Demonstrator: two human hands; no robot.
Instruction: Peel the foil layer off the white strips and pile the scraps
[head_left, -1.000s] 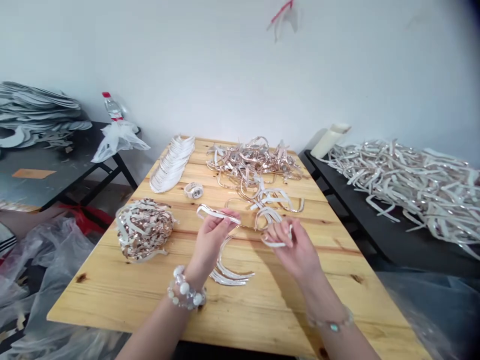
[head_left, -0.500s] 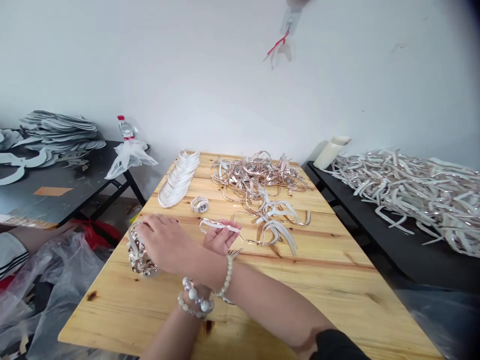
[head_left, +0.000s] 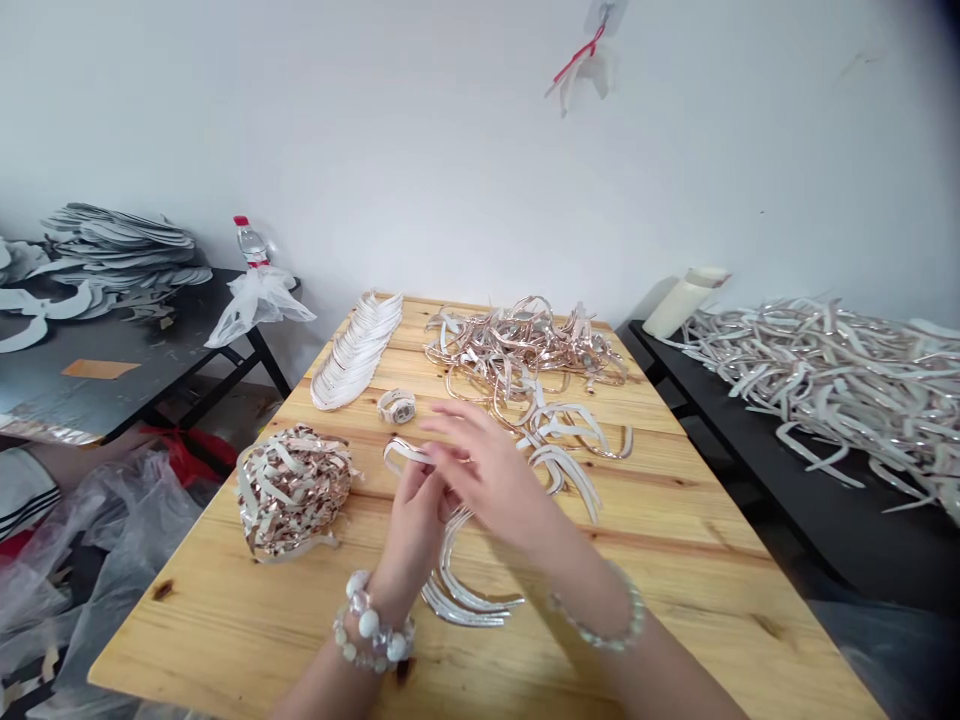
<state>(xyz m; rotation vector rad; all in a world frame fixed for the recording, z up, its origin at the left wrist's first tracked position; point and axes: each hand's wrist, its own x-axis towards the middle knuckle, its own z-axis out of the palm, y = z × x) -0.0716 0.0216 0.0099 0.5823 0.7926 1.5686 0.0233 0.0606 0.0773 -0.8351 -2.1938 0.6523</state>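
White strip (head_left: pixel 411 451) — likely light, bendy, best held near its ends — is pinched by the left hand (head_left: pixel 417 520); the right hand (head_left: pixel 491 480) blurs, its grip unclear.

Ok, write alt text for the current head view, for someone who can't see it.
A left hand pinches a looped white strip above a wooden table, the right hand close beside it. A heap of metallic and white scraps sits to their left; tangled rose-gold strips lie farther back.
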